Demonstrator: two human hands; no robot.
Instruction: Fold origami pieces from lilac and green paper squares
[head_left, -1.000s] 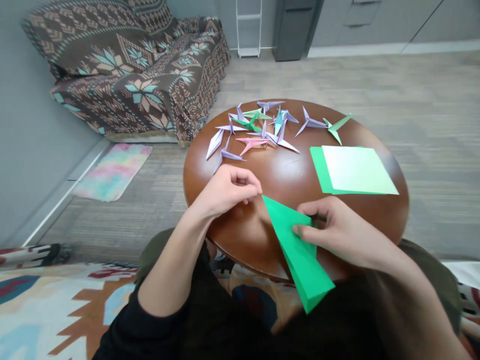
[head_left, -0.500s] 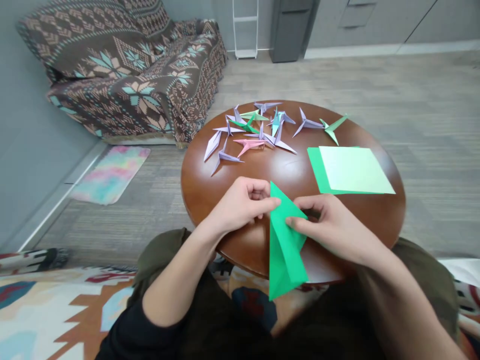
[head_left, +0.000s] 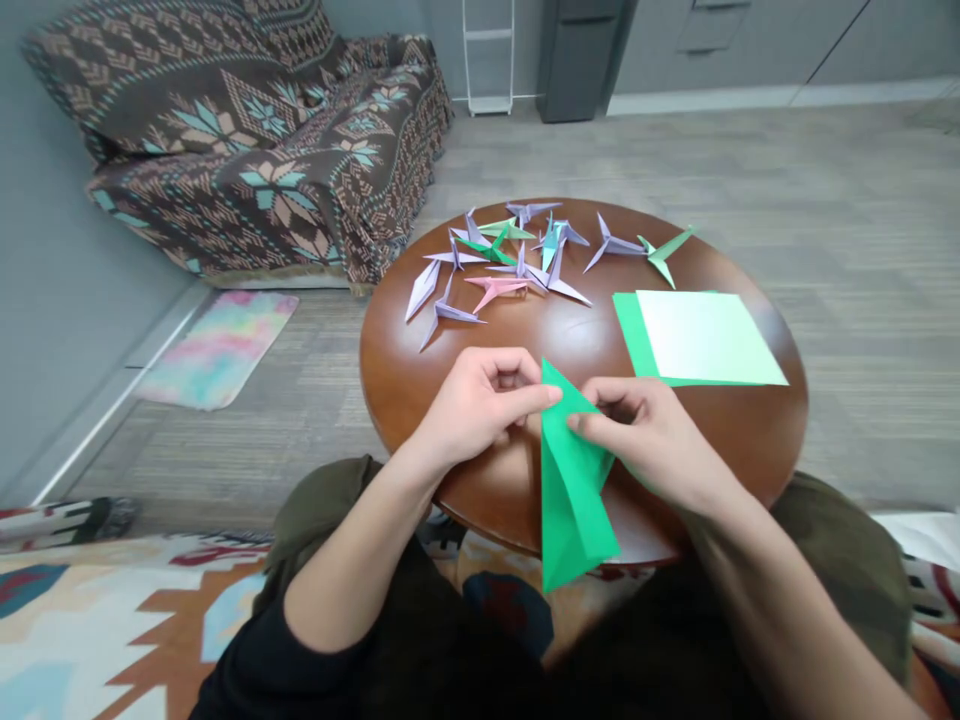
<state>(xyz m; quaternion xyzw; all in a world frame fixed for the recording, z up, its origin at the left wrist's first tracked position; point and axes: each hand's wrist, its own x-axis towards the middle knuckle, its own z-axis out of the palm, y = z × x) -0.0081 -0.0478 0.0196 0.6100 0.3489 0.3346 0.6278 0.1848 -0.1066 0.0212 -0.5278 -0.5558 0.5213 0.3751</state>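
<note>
Between my two hands is a green sheet of origami paper (head_left: pixel 568 490), partly folded, with a pointed top and loose flaps hanging below the table's near edge. My left hand (head_left: pixel 495 400) pinches its upper left edge, thumb in front and fingers behind. On the upper right edge, my right hand (head_left: pixel 637 430) grips the paper between thumb and curled fingers. Farther back on the table lie several folded paper cranes, among them a pink crane (head_left: pixel 496 290), a dark green crane (head_left: pixel 491 248) and a light green crane (head_left: pixel 664 256).
The round brown table (head_left: pixel 405 370) stands before my knees. On its right lies a stack of pale and green paper sheets (head_left: pixel 712 335). A sofa with a patterned cover (head_left: pixel 277 180) and a pastel mat (head_left: pixel 221 350) are at the left. A white rack (head_left: pixel 489 60) stands behind.
My right hand has slid slightly up and left along the paper's edge, nearer my left hand. My left hand keeps its pinch. The view has shifted a little.
</note>
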